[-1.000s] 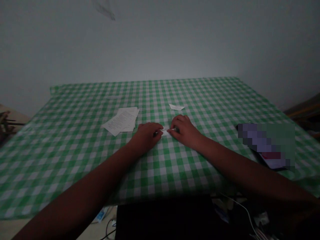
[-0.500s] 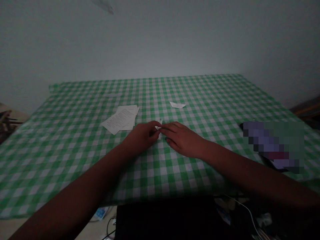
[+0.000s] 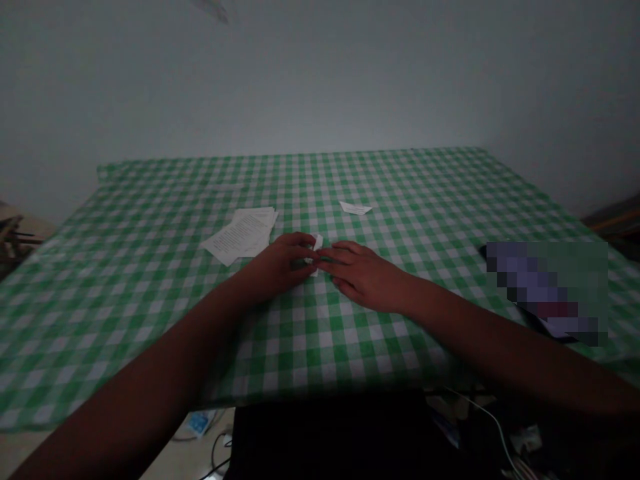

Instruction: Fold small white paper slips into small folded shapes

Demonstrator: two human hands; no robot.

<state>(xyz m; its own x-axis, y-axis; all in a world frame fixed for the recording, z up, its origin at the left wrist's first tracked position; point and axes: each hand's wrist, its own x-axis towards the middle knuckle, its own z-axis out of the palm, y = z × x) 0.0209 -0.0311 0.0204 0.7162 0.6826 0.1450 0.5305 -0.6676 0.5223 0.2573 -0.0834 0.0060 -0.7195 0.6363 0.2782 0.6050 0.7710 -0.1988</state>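
A small folded piece of white paper [image 3: 319,241] lies on the tablecloth between my two hands, partly hidden under the fingers. My left hand [image 3: 280,263] touches its left side with the fingers apart. From the right, my right hand [image 3: 364,275] rests on the paper with fingers stretched out and slightly spread. The fingertips of both hands meet over its middle. Just beyond my left hand is a stack of printed paper sheets [image 3: 243,235], the top one turned askew. Farther back, right of centre, lies another folded paper [image 3: 355,209], boat-like in outline.
A green and white checked tablecloth [image 3: 310,347] covers the table, which stands against a pale wall [image 3: 320,80]. At the right lies a dark-edged flat device [image 3: 537,290], mostly blurred by pixels. Cables [image 3: 495,420] and other items are below the front edge.
My left fingers have uncurled and spread over the paper, and more of its upper end shows. My right hand stays almost in place.
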